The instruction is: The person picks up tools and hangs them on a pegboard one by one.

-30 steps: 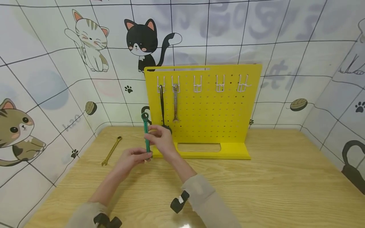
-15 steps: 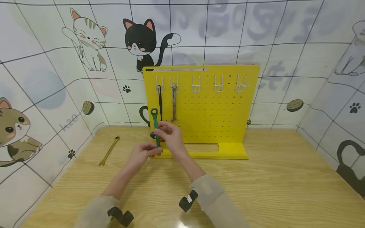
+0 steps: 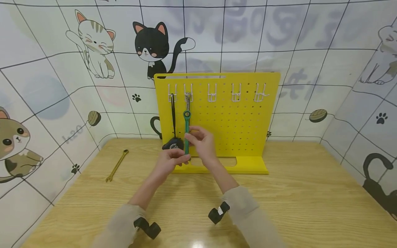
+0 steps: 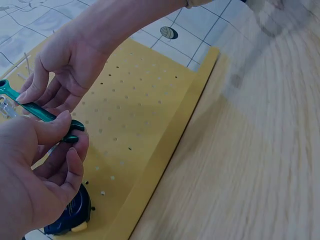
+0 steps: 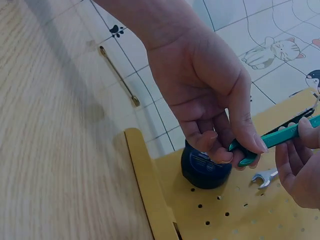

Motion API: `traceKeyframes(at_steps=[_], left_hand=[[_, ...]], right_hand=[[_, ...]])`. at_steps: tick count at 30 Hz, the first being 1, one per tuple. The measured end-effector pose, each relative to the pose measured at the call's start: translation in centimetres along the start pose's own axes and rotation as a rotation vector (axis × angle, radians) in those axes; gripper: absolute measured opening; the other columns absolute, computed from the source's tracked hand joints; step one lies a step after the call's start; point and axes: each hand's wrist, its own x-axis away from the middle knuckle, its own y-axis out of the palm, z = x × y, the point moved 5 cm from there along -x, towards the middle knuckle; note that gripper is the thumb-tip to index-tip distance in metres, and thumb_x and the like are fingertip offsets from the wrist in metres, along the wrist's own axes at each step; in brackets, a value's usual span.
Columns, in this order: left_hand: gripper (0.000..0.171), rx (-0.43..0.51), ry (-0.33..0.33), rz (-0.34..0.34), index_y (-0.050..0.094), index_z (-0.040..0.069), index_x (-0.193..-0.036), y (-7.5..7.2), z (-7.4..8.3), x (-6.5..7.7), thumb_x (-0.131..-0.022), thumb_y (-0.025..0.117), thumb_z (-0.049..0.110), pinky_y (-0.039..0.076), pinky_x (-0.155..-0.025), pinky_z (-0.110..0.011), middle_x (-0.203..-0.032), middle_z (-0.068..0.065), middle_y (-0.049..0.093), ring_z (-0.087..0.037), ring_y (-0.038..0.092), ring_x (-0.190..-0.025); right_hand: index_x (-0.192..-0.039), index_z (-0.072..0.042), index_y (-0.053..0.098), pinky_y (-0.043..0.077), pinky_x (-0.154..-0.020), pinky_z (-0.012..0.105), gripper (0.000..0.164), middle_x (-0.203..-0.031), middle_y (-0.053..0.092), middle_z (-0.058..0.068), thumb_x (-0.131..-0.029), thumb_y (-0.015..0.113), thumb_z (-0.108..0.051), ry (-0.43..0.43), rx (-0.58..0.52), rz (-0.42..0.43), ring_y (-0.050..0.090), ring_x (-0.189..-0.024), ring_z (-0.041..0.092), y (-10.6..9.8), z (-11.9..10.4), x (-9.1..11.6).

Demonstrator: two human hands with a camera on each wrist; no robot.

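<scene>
A green combination wrench stands upright, ring end up, in front of the yellow pegboard. My left hand pinches its open-jaw end between thumb and fingers. Higher on the shaft, my right hand pinches it too. In the head view the green wrench overlaps a silver wrench hanging from the second hook. Just left of it, a black tape measure hangs by its strap from the first hook. The left wrist view shows the green wrench's open jaw at my left fingertips.
Three further wire hooks, the nearest being the middle hook, line the pegboard's top right. A gold wrench lies on the wooden table at the left. A tiled wall covering with cat drawings rises behind.
Both hands have moved right with the green wrench, from the pegboard's left edge to in front of the silver wrench. The tape measure now shows more fully.
</scene>
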Motion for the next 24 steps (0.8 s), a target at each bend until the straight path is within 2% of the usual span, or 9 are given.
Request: traceKeyframes(at_steps=[5,7,12,16,18,24], left_hand=[[0.023,0.007,0.026,-0.022,0.075,-0.002,-0.096,1.0,0.8,-0.6,-0.094,0.074,0.021,0.053,-0.077,-0.035,-0.084,-0.009,0.073,-0.029,0.066,-0.087],[0.023,0.017,0.034,-0.030,0.075,-0.002,-0.096,1.3,1.1,-0.8,-0.094,0.074,0.021,0.053,-0.077,-0.035,-0.084,-0.010,0.073,-0.032,0.065,-0.087],[0.022,0.046,0.074,-0.039,0.075,-0.002,-0.097,2.2,1.8,-1.4,-0.095,0.073,0.019,0.053,-0.078,-0.035,-0.086,-0.013,0.073,-0.040,0.065,-0.090],[0.021,0.062,0.078,-0.034,0.076,-0.003,-0.099,2.9,2.2,-1.9,-0.093,0.075,0.017,0.056,-0.081,-0.039,-0.088,-0.012,0.074,-0.033,0.068,-0.087],[0.020,0.076,0.066,-0.028,0.076,-0.002,-0.099,3.2,2.4,-2.1,-0.093,0.075,0.017,0.057,-0.083,-0.039,-0.089,-0.010,0.074,-0.032,0.070,-0.088],[0.020,0.118,0.077,-0.014,0.076,-0.002,-0.099,4.3,3.1,-3.0,-0.092,0.076,0.016,0.058,-0.086,-0.043,-0.089,-0.008,0.075,-0.036,0.071,-0.091]], right_hand=[[-0.114,0.001,0.070,0.060,-0.074,0.045,0.020,-0.090,0.074,0.011,-0.094,0.071,-0.002,-0.034,0.037,0.017,0.068,-0.074,0.019,-1.1,-0.8,-0.2],[-0.114,0.000,0.070,0.060,-0.074,0.046,0.020,-0.090,0.073,0.012,-0.094,0.070,-0.002,-0.043,0.049,0.025,0.068,-0.075,0.020,-1.5,-1.2,-0.3],[-0.113,-0.001,0.069,0.060,-0.073,0.042,0.019,-0.090,0.072,0.013,-0.094,0.070,-0.003,-0.058,0.077,0.062,0.067,-0.075,0.019,-2.4,-1.8,-0.7],[-0.112,-0.002,0.067,0.060,-0.072,0.043,0.018,-0.089,0.071,0.012,-0.094,0.070,-0.002,-0.064,0.086,0.088,0.066,-0.073,0.017,-3.3,-2.1,-1.0],[-0.112,-0.001,0.067,0.060,-0.070,0.039,0.018,-0.088,0.071,0.012,-0.094,0.070,-0.002,-0.070,0.084,0.095,0.066,-0.072,0.017,-3.7,-2.4,-1.1],[-0.113,0.001,0.066,0.059,-0.068,0.034,0.019,-0.086,0.070,0.010,-0.094,0.070,-0.001,-0.084,0.093,0.112,0.066,-0.071,0.015,-4.9,-3.4,-1.6]])
